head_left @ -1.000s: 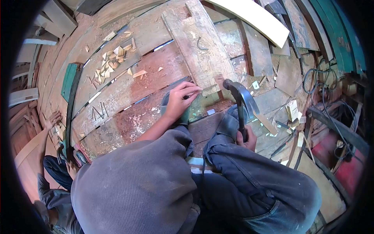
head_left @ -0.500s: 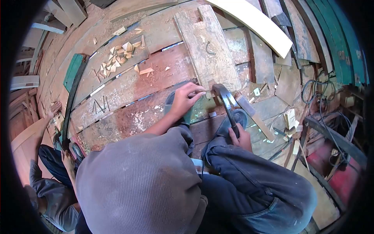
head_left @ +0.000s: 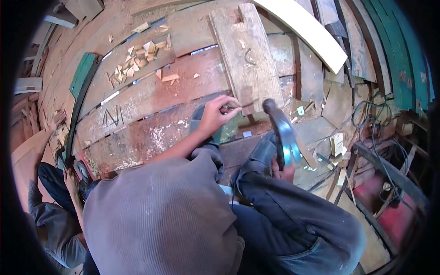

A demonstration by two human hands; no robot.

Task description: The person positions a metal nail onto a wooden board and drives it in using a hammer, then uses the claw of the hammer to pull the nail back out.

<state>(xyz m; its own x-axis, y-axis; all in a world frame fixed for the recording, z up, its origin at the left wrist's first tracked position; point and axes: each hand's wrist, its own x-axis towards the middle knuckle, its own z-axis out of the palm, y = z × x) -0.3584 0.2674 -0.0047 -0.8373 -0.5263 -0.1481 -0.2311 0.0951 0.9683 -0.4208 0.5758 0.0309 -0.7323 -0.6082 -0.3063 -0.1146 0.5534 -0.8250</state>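
My left hand (head_left: 219, 114) is closed in a pinch at the near end of a worn wooden board (head_left: 251, 59). A thin dark nail (head_left: 247, 105) pokes out from between its fingertips. My right hand (head_left: 283, 171) grips a claw hammer (head_left: 280, 126) by its handle, which is mostly hidden behind the head. The hammer's head is lifted toward the camera, apart from the nail, its round face to the upper left and its claw near my right hand. A dark bent nail (head_left: 249, 57) lies on the board.
Wood offcuts (head_left: 137, 57) lie heaped on the plank floor (head_left: 137, 107). Another person's hand (head_left: 56, 120) rests at the left, near a green-and-black beam (head_left: 81, 87). A pale curved plank (head_left: 307, 32) lies at the upper right. Cables (head_left: 373, 114) and a red object (head_left: 396, 208) are at the right.
The hammer has swung up and to the right, away from the nail, and looks larger. My left hand keeps its pinch in nearly the same place. The whole view has shifted slightly.
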